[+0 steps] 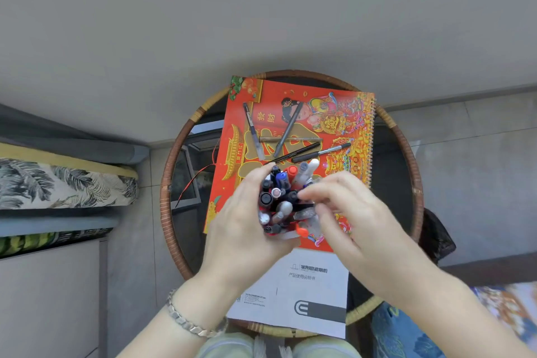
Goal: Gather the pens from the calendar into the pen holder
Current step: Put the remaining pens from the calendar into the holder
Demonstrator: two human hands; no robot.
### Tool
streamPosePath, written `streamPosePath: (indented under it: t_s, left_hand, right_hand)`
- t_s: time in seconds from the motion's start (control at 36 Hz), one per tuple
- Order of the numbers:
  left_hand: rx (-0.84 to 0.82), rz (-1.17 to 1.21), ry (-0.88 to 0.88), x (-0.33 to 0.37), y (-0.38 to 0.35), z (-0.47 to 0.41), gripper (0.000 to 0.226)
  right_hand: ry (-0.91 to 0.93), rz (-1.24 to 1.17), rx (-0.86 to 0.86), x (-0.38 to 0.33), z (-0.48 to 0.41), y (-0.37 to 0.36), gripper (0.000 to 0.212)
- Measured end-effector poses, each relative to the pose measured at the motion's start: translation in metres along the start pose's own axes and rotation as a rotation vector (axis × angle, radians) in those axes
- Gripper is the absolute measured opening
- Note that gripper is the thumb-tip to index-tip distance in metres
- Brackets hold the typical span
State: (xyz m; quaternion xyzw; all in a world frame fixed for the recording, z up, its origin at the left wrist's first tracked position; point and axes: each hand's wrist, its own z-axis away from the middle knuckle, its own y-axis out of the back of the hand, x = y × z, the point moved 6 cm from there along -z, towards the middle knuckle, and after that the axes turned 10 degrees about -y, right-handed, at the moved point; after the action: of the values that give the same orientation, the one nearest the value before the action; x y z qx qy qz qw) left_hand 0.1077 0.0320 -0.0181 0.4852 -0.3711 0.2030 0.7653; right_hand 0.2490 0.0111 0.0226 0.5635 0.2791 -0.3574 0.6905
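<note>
A round glass tabletop (401, 171) with a woven rattan rim carries a glossy red spiral-bound calendar (343, 113) and a white paper booklet (305, 291). Five slim pens (286, 132) lie crisscrossed on the calendar. The left hand (241, 224) clenches a crowded pen holder (283, 203), its body hidden; the right hand (354, 212), its fingers (312, 192) pinched, touches a pen top there.

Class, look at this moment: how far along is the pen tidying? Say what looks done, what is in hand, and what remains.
Done: a thick bundle of pens is already gathered. In hand: the left hand wraps that bundle while the right hand pinches a pen at its top; the holder itself is hidden. Left: about five loose pens on the red calendar.
</note>
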Motion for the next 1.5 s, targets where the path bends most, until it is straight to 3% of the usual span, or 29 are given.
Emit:
streamPosePath:
  t_s: [0.03, 0.08, 0.14, 0.19, 0.28, 0.47, 0.64, 0.69, 0.78, 0.86, 0.92, 1.0, 1.08, 1.14, 1.19, 1.28, 1.39, 1.5]
  left_hand:
    - [0.0, 0.002, 0.003, 0.001, -0.001, -0.001, 0.091]
    - [0.009, -0.001, 0.01, 0.001, -0.002, -0.002, 0.09]
    - [0.011, -0.013, -0.002, 0.0, -0.003, -0.002, 0.088]
    - [0.0, -0.039, -0.019, -0.001, -0.005, -0.003, 0.088]
    - [-0.021, -0.101, -0.022, -0.007, -0.005, -0.004, 0.089]
    - [0.015, -0.343, -0.107, -0.013, 0.004, -0.012, 0.093]
    - [-0.029, -0.144, 0.046, -0.029, 0.003, -0.026, 0.093]
    - [-0.022, -0.026, 0.136, -0.037, 0.001, -0.03, 0.092]
    - [0.021, 0.108, 0.26, -0.047, 0.005, -0.035, 0.085]
    - [0.019, 0.118, 0.275, -0.055, 0.006, -0.04, 0.082]
    - [0.038, 0.106, 0.267, -0.061, 0.007, -0.044, 0.082]
    - [0.058, 0.122, 0.27, -0.064, 0.011, -0.047, 0.078]
    - [0.079, 0.133, 0.279, -0.068, 0.015, -0.048, 0.077]
    - [0.088, 0.135, 0.281, -0.067, 0.018, -0.048, 0.071]
    - [0.093, 0.143, 0.286, -0.066, 0.019, -0.048, 0.064]
    - [0.087, 0.166, 0.312, -0.069, 0.019, -0.047, 0.067]
    - [0.01, 0.091, 0.261, -0.073, 0.017, -0.047, 0.096]
    - [0.024, 0.095, 0.254, -0.073, 0.019, -0.043, 0.092]
  right_hand:
    - [-0.033, -0.104, 0.063, 0.003, 0.0, 0.002, 0.016]
    - [-0.14, -0.367, 0.224, 0.011, 0.002, 0.009, 0.031]
    - [-0.171, -0.488, 0.352, 0.019, 0.005, 0.008, 0.033]
    - [-0.143, -0.477, 0.419, 0.02, 0.006, 0.004, 0.023]
    - [-0.05, -0.259, 0.452, 0.017, 0.007, -0.003, 0.014]
    - [0.022, 0.103, 0.335, 0.016, -0.001, -0.029, 0.02]
    - [0.143, 0.309, 0.323, 0.009, -0.033, -0.034, 0.023]
    - [0.139, 0.234, 0.18, 0.018, -0.051, -0.039, 0.029]
    - [-0.049, 0.059, 0.039, 0.059, -0.087, -0.033, 0.033]
    - [-0.235, 0.318, 0.083, 0.116, -0.117, -0.026, 0.02]
    - [-0.269, 0.514, -0.023, 0.141, -0.128, -0.038, 0.022]
    - [-0.223, 0.713, -0.215, 0.155, -0.133, -0.066, 0.023]
    - [-0.133, 0.806, -0.252, 0.158, -0.132, -0.084, 0.017]
    - [-0.116, 0.831, -0.239, 0.166, -0.13, -0.09, 0.03]
    - [-0.182, 0.799, -0.277, 0.168, -0.126, -0.093, 0.029]
    - [-0.421, 0.5, -0.224, 0.172, -0.123, -0.09, 0.017]
    - [-0.809, -0.167, 0.164, 0.176, -0.121, -0.082, 0.008]
    - [-1.098, -0.26, 0.33, 0.184, -0.129, -0.083, 0.031]
